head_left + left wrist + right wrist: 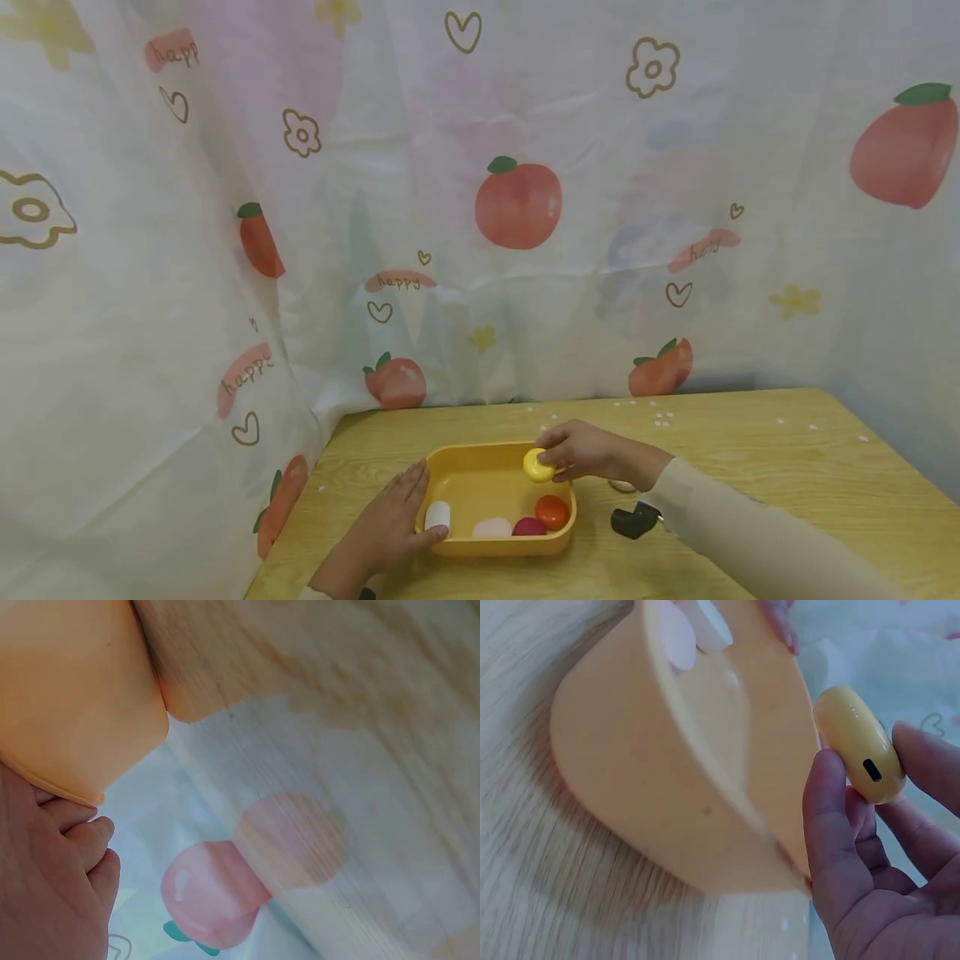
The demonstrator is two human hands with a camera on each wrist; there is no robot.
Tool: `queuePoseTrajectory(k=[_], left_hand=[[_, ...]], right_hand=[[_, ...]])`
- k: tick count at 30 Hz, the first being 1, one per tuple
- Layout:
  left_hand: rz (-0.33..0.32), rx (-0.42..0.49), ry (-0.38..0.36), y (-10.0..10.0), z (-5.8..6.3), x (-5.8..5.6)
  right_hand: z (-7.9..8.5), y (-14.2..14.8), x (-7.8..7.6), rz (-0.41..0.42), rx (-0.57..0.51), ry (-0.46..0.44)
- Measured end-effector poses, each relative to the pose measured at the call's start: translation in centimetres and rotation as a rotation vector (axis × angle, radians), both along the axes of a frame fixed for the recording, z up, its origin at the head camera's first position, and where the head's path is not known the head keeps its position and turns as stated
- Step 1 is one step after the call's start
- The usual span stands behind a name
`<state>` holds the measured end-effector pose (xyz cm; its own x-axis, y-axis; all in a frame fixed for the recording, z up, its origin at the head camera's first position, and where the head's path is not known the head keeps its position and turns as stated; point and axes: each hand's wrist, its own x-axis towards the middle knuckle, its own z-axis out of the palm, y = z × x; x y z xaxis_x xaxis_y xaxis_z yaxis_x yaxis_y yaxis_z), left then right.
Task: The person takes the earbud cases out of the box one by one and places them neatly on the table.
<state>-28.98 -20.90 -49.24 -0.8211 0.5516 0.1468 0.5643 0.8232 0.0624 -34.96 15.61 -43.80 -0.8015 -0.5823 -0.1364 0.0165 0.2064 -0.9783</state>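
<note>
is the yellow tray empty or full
Partly filled: the yellow tray holds a white piece, pale pink piece, magenta piece and orange piece, with its bare floor showing behind them.

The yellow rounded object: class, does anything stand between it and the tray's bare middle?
Nothing visible does: the right hand holds the yellow rounded object, and the orange piece lies aside, in the near right corner of the tray.

The yellow piece looked like smooth, glossy plastic; the tray, smooth matt plastic; the table, glossy grained wood; the printed backdrop, creased cloth.
</note>
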Motion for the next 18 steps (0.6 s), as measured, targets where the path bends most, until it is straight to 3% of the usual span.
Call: queuePoseTrajectory(k=[10, 18], left_hand=[[-0.002, 0.019, 0.005, 0.0, -0.2, -0.1], [-0.008, 0.026, 0.016, 0.0, -0.1, 0.0]], right_hand=[[-0.5, 2.5, 0.1, -0.015, -0.022, -0.006], [-0.6, 4.3, 0.2, -0.018, 0.020, 0.022]])
